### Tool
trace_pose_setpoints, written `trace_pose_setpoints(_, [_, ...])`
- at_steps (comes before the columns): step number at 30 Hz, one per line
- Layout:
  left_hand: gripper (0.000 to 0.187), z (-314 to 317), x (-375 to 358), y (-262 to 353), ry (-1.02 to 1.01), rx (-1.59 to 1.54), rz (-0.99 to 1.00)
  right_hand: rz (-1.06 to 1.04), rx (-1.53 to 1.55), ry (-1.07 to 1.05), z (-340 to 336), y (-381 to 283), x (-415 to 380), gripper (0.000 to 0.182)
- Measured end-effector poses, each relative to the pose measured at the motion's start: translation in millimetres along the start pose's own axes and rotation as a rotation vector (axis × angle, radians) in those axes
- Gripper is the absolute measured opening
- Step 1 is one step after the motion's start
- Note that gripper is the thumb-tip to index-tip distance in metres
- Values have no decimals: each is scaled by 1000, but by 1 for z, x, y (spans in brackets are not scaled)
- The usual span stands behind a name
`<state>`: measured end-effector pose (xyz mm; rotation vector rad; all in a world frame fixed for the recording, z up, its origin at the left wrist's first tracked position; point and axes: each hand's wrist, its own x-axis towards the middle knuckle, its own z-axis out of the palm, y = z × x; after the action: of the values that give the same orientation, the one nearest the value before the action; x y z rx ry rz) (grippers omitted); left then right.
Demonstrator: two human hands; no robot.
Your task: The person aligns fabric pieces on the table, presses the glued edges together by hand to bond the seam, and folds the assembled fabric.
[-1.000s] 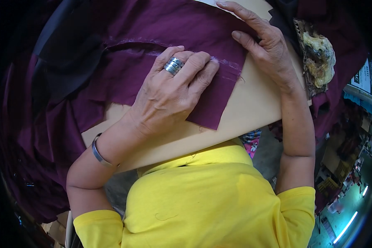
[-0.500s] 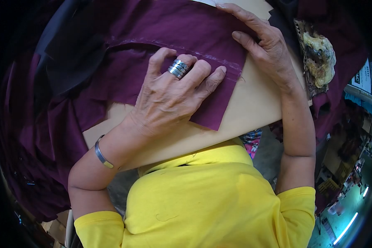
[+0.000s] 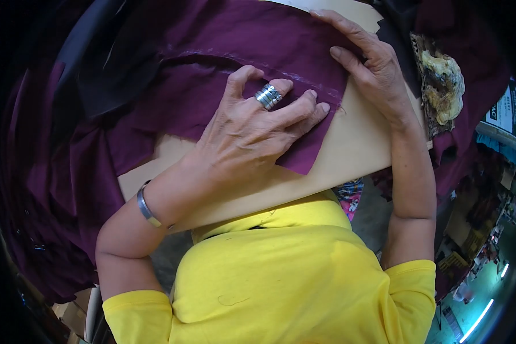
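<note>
A maroon cloth (image 3: 229, 34) with a frayed, whitish seam line lies over a pale board (image 3: 350, 143). My left hand (image 3: 258, 123), with silver rings on one finger and a metal bracelet at the wrist, is on the cloth beside the seam. Its fingers are bent down, their tips against the fabric, and its thumb is hidden. At the cloth's upper right edge is my right hand (image 3: 378, 74). Its index finger is stretched along the edge and its thumb rests apart from it; the remaining fingers are mostly hidden.
More maroon fabric (image 3: 69, 189) hangs in folds at the left, with dark cloth (image 3: 117, 80) above. A yellowish, crumpled lump (image 3: 444, 86) lies on a piece of cardboard at the right. Beyond it stands a printed box (image 3: 507, 114).
My left hand has moved to the right, its fingers more slanted. The cloth has shifted slightly right and its lower corner upward. My right hand has moved only a little.
</note>
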<state>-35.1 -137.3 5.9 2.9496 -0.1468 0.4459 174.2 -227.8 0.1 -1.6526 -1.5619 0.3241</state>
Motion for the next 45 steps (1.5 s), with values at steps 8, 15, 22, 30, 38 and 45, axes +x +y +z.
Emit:
trace_pose_setpoints(8, [29, 0, -2, -5, 181, 118, -170, 363, -314, -353, -19, -40, 41, 62])
trace_pose_setpoints(15, [44, 0, -5, -2, 136, 182, -173, 309, 77, -159, -7, -35, 38, 56])
trace_pose_setpoints(22, [28, 4, -2, -2, 167, 278, -90, 34, 7, -112, -3, -24, 31, 55])
trace_pose_setpoints(30, [33, 1, -4, 0, 155, 150, -234, 77, 22, -120, -5, -25, 30, 54])
trace_pose_setpoints(38, [34, -5, 2, -1, 79, 65, -154, 17, -162, -242, -17, -26, 34, 77])
trace_pose_setpoints(45, [52, -3, -1, -2, 104, -5, -201, -13, -562, -353, -9, -29, 24, 86])
